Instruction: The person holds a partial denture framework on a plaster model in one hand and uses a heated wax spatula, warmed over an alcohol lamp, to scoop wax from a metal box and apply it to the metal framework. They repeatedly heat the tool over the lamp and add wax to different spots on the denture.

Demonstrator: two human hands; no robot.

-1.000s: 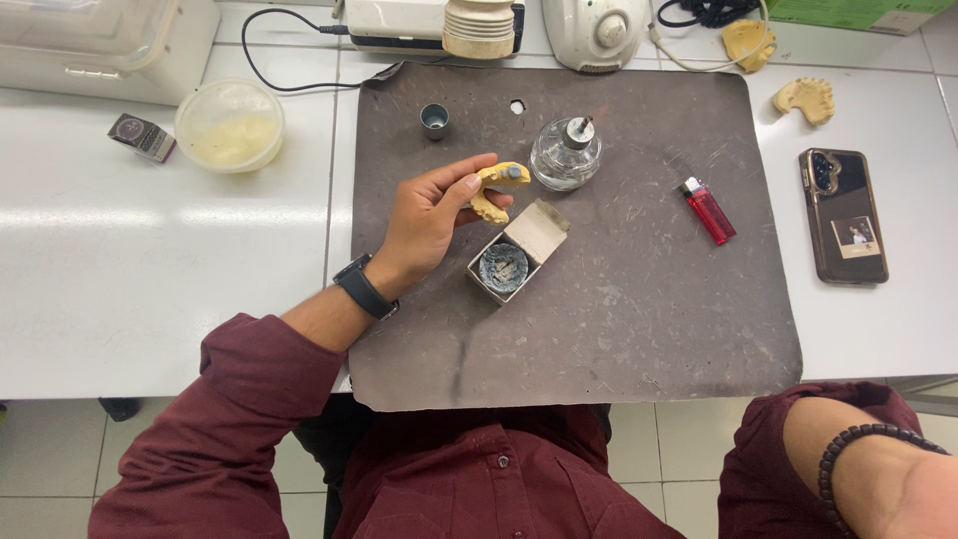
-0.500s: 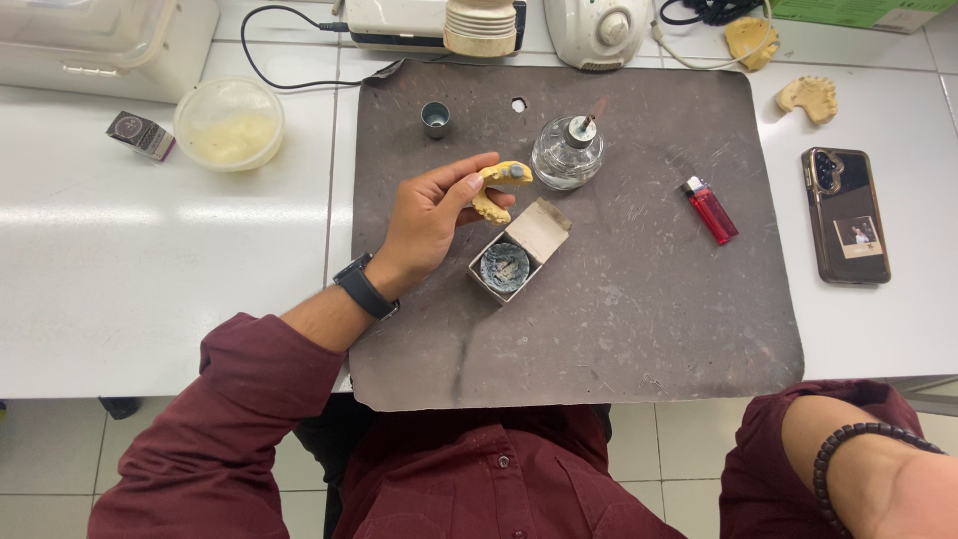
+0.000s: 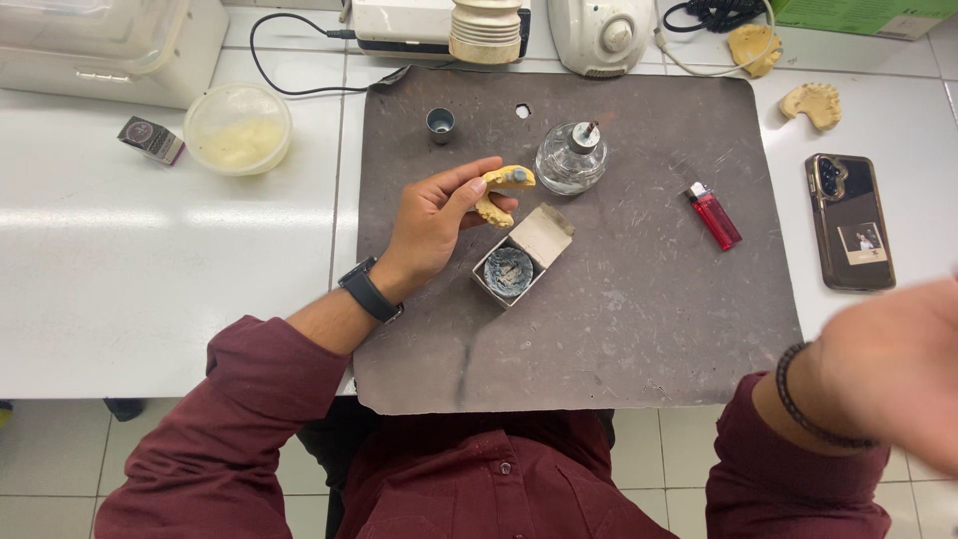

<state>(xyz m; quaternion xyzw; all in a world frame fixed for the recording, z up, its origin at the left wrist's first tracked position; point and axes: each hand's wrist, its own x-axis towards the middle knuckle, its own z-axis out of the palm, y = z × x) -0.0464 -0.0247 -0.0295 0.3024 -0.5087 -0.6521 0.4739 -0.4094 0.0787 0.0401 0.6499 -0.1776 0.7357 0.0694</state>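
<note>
Our left hand (image 3: 431,225) pinches a yellow dental cast (image 3: 502,190) above the mat's (image 3: 619,319) middle; it looks stiff, brittle, best gripped by its base. Our blurred right hand (image 3: 883,364) hovers spread and empty off the mat's right edge. An open box (image 3: 519,262) sits just below the cast.

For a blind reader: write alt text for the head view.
The left hand holds a yellow dental cast above a dark mat, beside an open small box, a glass spirit lamp and a red lighter. The right hand is blurred, low right.
</note>
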